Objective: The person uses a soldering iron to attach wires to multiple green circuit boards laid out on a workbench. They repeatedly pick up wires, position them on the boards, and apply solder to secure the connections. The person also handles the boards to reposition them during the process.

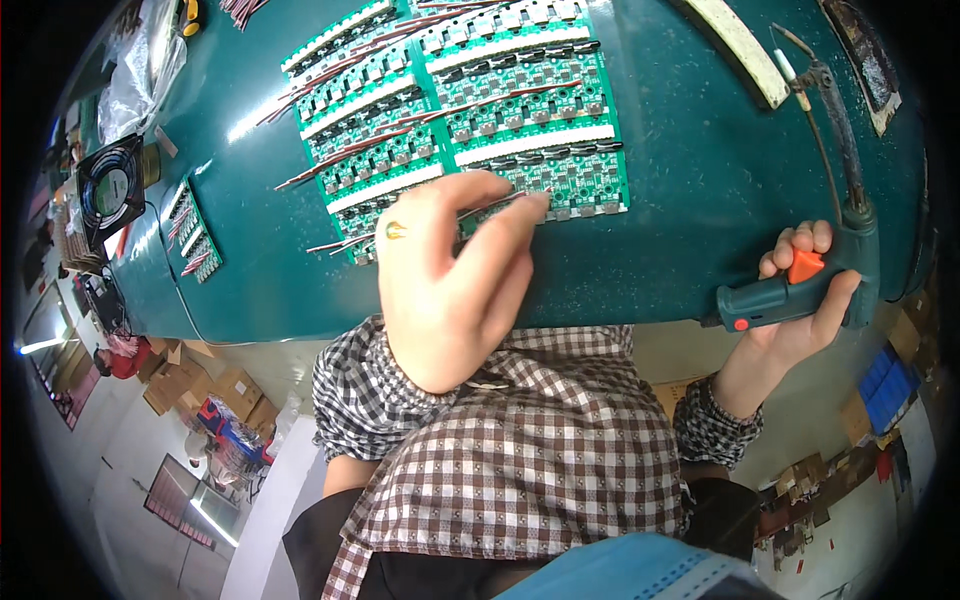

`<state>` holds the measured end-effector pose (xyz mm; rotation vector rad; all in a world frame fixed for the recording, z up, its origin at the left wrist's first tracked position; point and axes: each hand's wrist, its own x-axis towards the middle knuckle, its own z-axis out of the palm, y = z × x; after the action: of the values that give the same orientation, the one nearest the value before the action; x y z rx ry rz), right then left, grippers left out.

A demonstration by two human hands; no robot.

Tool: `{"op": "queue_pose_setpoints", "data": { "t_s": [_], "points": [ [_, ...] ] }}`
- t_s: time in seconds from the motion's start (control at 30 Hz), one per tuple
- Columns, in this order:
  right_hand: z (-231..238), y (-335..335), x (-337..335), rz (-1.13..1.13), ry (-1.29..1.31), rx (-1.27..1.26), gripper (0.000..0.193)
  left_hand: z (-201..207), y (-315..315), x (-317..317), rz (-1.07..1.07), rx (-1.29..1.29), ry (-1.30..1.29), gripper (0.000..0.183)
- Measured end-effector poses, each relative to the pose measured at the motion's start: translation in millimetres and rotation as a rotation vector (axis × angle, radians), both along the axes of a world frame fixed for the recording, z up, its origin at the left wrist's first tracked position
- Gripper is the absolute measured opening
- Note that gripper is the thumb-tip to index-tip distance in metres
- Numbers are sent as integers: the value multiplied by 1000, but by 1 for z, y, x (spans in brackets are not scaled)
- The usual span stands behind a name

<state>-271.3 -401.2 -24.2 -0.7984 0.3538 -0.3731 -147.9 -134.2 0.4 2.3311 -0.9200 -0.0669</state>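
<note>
My left hand (450, 275) is over the near edge of a panel of green circuit boards (588, 182). Its thumb and forefinger are closed on a thin red and black wire (490, 206) lying along the nearest row of boards. More such wires (345, 160) rest across the rows behind and stick out to the left. At the right, my right hand (800, 290) is wrapped round the grip of a dark green soldering gun (852, 265) with an orange trigger (805, 265). The gun's metal barrel (838, 125) points away from me, well apart from the boards.
A smaller board strip with wires (195, 232) lies to the left, beside a black fan (110, 190). Plastic bags (140, 80) and a yellow-handled tool (191, 16) are at the far left. A pale curved bar (735, 50) lies at the back right, near the gun's tip.
</note>
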Motion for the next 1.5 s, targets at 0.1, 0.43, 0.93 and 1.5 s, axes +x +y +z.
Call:
{"op": "queue_pose_setpoints", "data": {
  "t_s": [0.1,0.43,0.93,1.5],
  "points": [
    [-3,-2,0,29,-21,3,45,1,-2,-4,-47,66,-19,39],
    [-1,-1,0,22,-27,3,45,-6,-1,-10,-50,68,-44,46],
    [2,-5,-1,30,-18,-35,45,1,-3,-10,-84,166,-7,51],
    [-2,-6,1,-11,37,-37,44,27,34,11,-121,-198,219,37]
  ]
}}
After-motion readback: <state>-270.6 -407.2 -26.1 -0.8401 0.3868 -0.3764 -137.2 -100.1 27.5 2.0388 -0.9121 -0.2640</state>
